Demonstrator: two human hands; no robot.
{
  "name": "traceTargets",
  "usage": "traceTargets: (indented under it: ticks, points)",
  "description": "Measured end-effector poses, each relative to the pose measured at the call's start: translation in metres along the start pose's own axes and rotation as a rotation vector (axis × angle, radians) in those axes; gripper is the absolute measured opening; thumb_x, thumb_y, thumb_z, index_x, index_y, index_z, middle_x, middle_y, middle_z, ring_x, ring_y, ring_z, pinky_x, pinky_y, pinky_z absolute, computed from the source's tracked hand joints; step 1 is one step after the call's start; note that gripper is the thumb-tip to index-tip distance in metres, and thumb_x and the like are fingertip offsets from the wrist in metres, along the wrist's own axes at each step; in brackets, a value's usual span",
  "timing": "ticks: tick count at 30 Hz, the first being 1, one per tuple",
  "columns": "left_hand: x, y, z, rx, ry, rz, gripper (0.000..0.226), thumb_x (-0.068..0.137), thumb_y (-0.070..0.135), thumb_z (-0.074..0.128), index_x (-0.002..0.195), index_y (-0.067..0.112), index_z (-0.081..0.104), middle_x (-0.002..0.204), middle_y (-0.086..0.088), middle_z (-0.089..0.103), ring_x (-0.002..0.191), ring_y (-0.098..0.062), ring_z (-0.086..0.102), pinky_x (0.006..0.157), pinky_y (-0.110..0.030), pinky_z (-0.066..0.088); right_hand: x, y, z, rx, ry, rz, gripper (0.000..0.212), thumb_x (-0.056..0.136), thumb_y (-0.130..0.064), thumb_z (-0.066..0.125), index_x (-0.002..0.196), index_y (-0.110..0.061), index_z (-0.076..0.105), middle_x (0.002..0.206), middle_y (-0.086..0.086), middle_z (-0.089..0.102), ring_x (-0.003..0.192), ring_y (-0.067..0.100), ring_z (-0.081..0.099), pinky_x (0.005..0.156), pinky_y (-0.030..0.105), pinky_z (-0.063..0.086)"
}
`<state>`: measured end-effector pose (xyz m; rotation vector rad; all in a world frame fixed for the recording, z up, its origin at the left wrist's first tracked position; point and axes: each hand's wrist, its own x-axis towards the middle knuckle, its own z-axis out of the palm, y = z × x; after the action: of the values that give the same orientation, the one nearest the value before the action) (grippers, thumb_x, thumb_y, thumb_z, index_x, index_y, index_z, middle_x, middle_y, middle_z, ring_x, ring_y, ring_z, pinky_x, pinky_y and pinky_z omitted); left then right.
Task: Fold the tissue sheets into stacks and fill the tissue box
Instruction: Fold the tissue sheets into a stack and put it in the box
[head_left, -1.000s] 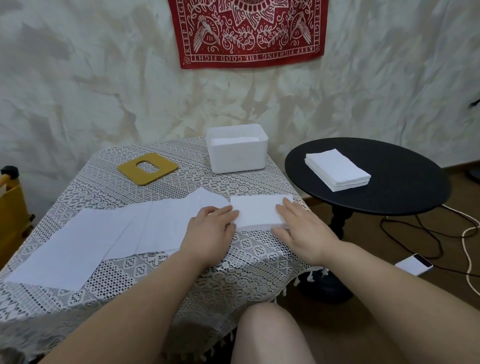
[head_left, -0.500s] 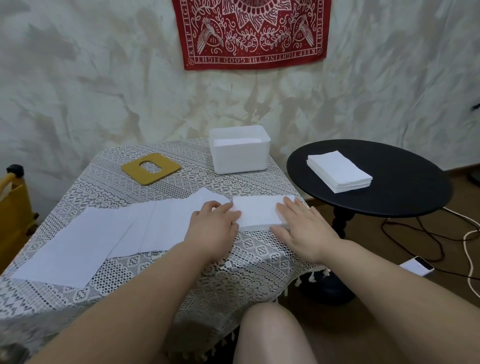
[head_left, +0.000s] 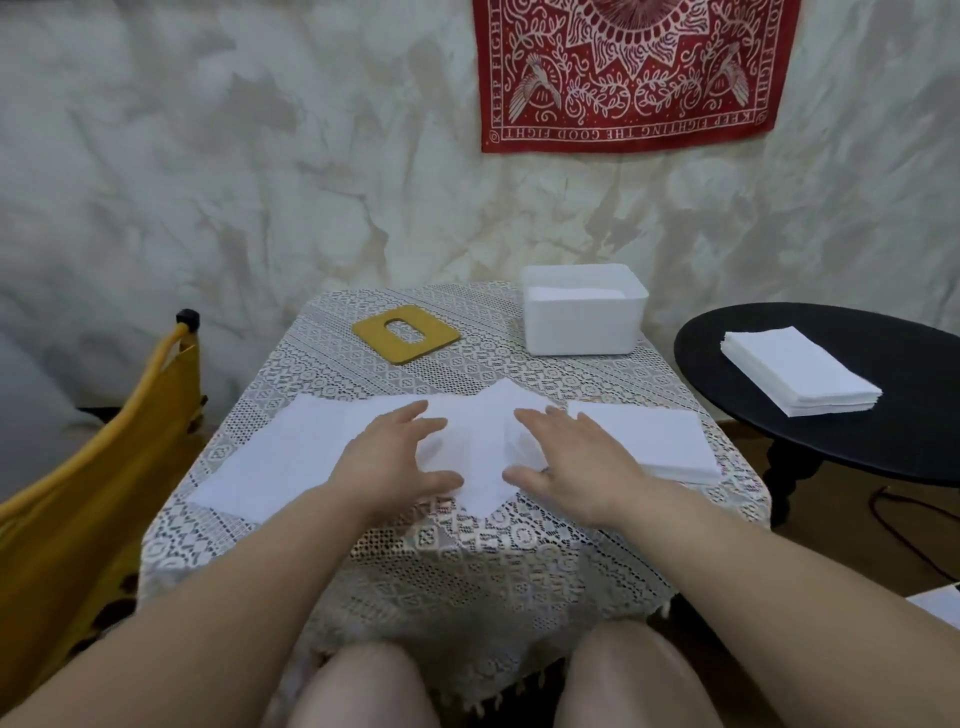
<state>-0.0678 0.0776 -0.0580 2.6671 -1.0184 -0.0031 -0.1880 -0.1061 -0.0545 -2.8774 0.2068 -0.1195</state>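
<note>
Flat white tissue sheets (head_left: 291, 457) lie overlapping across the lace-covered table (head_left: 467, 551). My left hand (head_left: 395, 462) and my right hand (head_left: 571, 462) rest side by side over the nearest sheet (head_left: 478, 447), fingers spread and mostly straight. A folded white stack (head_left: 654, 441) lies on the table just right of my right hand. The white tissue box (head_left: 584, 322) stands open at the back, with tissue showing inside. Its yellow lid (head_left: 405, 335) with a slot lies flat to the left of it.
A round black side table (head_left: 841, 452) at the right carries another stack of tissues (head_left: 800, 369). A yellow chair (head_left: 78, 499) stands at the left. Cables run on the floor at the right. A red cloth (head_left: 628, 73) hangs on the wall.
Both hands have left the folded stack and moved left onto the flat sheets. The view has swung left, so the table sits more centrally.
</note>
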Motion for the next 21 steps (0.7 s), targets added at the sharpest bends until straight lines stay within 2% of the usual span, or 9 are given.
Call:
traceTargets:
  ticks: [4, 8, 13, 17, 19, 21]
  points:
    - [-0.012, -0.024, -0.01, -0.041, -0.043, -0.04, 0.071, 0.072, 0.049, 0.075, 0.135, 0.03, 0.049, 0.147, 0.008, 0.04, 0.129, -0.012, 0.043, 0.105, -0.027, 0.034, 0.015, -0.025, 0.006, 0.017, -0.046, -0.052, 0.076, 0.09, -0.055, 0.051, 0.15, -0.023, 0.018, 0.154, -0.001, 0.027, 0.14, 0.019, 0.027, 0.114, 0.034, 0.016]
    - [-0.015, -0.033, -0.012, -0.056, -0.011, -0.069, 0.051, 0.076, 0.043, 0.073, 0.124, 0.026, 0.062, 0.125, 0.006, 0.063, 0.112, -0.01, 0.057, 0.096, -0.023, 0.042, 0.028, -0.036, 0.013, -0.001, -0.091, -0.079, 0.076, 0.085, -0.054, 0.059, 0.148, -0.025, 0.025, 0.15, -0.003, 0.037, 0.132, 0.021, 0.04, 0.105, 0.034, 0.034]
    - [-0.015, -0.035, -0.018, -0.083, -0.019, -0.015, 0.039, 0.083, 0.03, 0.067, 0.122, 0.021, 0.063, 0.12, 0.005, 0.066, 0.108, -0.008, 0.059, 0.093, -0.017, 0.04, 0.037, -0.035, 0.01, -0.032, -0.123, -0.054, 0.067, 0.081, -0.051, 0.065, 0.138, -0.025, 0.043, 0.134, -0.001, 0.055, 0.121, 0.02, 0.05, 0.096, 0.031, 0.041]
    - [-0.013, -0.039, -0.017, -0.173, -0.02, -0.025, 0.042, 0.082, 0.019, 0.066, 0.124, 0.02, 0.06, 0.118, 0.003, 0.066, 0.106, -0.008, 0.06, 0.094, -0.019, 0.043, 0.038, -0.036, 0.008, -0.033, -0.124, -0.067, 0.064, 0.078, -0.052, 0.068, 0.133, -0.025, 0.049, 0.13, -0.003, 0.057, 0.118, 0.019, 0.052, 0.095, 0.032, 0.043]
    - [-0.013, -0.04, -0.015, -0.191, 0.007, -0.028, 0.036, 0.083, 0.018, 0.064, 0.119, 0.02, 0.062, 0.114, 0.003, 0.067, 0.103, -0.008, 0.061, 0.092, -0.021, 0.046, 0.037, -0.037, 0.009, -0.037, -0.112, -0.081, 0.062, 0.078, -0.052, 0.067, 0.132, -0.025, 0.05, 0.13, -0.004, 0.057, 0.117, 0.019, 0.052, 0.096, 0.033, 0.043]
    - [-0.015, -0.038, -0.016, -0.178, 0.055, -0.026, 0.026, 0.086, 0.02, 0.062, 0.111, 0.02, 0.066, 0.106, 0.005, 0.069, 0.098, -0.009, 0.062, 0.088, -0.023, 0.048, 0.037, -0.038, 0.009, -0.05, -0.084, -0.098, 0.049, 0.083, -0.048, 0.063, 0.127, -0.025, 0.055, 0.126, -0.004, 0.059, 0.113, 0.018, 0.054, 0.094, 0.033, 0.044]
